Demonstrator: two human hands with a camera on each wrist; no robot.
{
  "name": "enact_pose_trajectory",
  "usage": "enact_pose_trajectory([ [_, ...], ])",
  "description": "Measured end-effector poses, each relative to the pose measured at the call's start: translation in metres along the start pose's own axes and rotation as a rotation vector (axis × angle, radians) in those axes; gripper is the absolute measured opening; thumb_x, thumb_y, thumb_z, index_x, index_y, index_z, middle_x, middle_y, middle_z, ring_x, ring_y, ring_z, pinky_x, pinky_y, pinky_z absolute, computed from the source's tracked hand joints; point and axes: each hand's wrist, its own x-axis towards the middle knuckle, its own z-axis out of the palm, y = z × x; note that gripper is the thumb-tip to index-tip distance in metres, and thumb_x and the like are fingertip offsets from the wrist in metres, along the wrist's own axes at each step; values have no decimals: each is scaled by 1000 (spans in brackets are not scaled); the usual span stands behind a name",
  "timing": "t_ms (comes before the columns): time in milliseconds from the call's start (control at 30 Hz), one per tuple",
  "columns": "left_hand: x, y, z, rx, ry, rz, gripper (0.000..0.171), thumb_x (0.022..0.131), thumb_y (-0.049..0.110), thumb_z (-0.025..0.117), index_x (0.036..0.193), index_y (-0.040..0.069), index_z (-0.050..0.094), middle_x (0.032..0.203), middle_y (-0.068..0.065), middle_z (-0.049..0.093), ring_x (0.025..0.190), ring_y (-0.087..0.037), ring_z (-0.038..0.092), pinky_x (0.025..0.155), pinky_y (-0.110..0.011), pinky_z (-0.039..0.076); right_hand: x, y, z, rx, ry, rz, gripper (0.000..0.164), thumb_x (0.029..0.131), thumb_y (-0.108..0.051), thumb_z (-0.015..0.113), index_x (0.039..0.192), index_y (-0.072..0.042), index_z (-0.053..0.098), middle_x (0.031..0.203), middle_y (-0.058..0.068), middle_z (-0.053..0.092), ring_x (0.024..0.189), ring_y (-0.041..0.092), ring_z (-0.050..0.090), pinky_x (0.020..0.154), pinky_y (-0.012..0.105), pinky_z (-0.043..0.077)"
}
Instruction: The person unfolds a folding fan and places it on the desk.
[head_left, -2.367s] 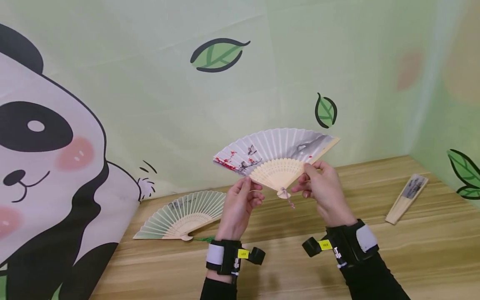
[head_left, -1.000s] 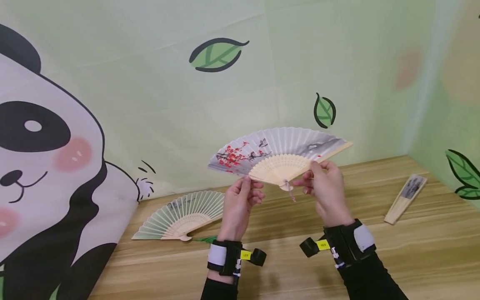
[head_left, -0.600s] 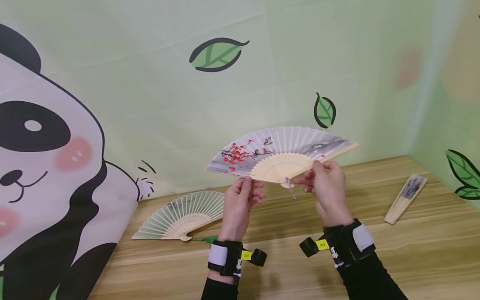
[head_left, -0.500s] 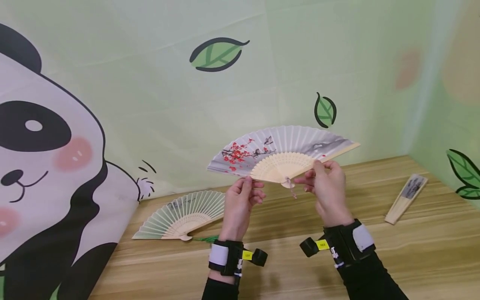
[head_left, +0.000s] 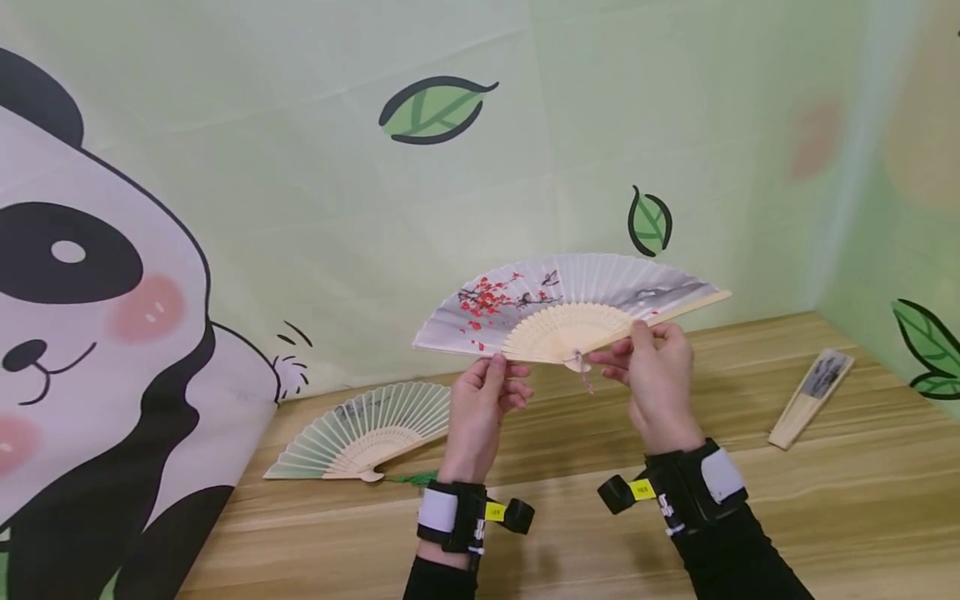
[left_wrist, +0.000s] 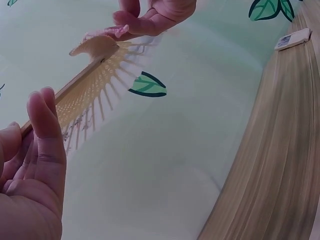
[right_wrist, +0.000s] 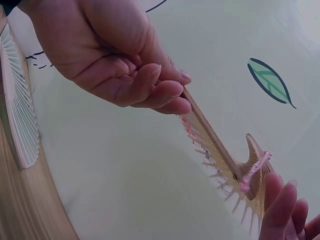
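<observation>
A spread folding fan (head_left: 577, 325), white with red blossoms, a grey wash and pale wooden ribs, is held up above the table between both hands. My left hand (head_left: 480, 408) pinches its left outer rib between thumb and fingers. The right outer rib is pinched by my right hand (head_left: 662, 383). From the pivot hangs a pink cord (right_wrist: 257, 170), seen close in the right wrist view. In the left wrist view the ribs (left_wrist: 90, 95) appear edge-on, fanned apart, with the left thumb and fingers at one outer rib.
A green folding fan (head_left: 367, 433) lies spread on the wooden table (head_left: 570, 533) at the left, its green tassel partly behind the left wrist. A closed fan (head_left: 812, 398) lies at the right. Behind stands a printed backdrop (head_left: 300, 208) with a panda and leaves.
The white fan has spread wider, its right rib swinging right and down and its left side levelling. More red blossoms show. Both hands keep their hold, the right having moved slightly up. The other fans stay put.
</observation>
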Motion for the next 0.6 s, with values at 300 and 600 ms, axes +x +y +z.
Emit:
enact_pose_trajectory([
  [300, -1, 1, 0, 5, -15, -14, 29, 101, 29, 55, 98, 1, 60, 95, -16, 68, 69, -14, 65, 60, -22, 53, 0, -1, 1, 31, 22, -27, 10, 107, -18, 39, 106, -8, 39, 83, 10, 53, 68, 20, 70, 59, 26, 57],
  [600, 2, -3, -1, -42, 46, -73, 17, 100, 16, 57, 99, -1, 58, 92, -17, 67, 68, -15, 65, 59, -23, 53, -1, 3, -1, 12, 26, -57, 10, 107, -17, 39, 103, -8, 38, 79, 8, 54, 65, 19, 70, 57, 25, 56],
])
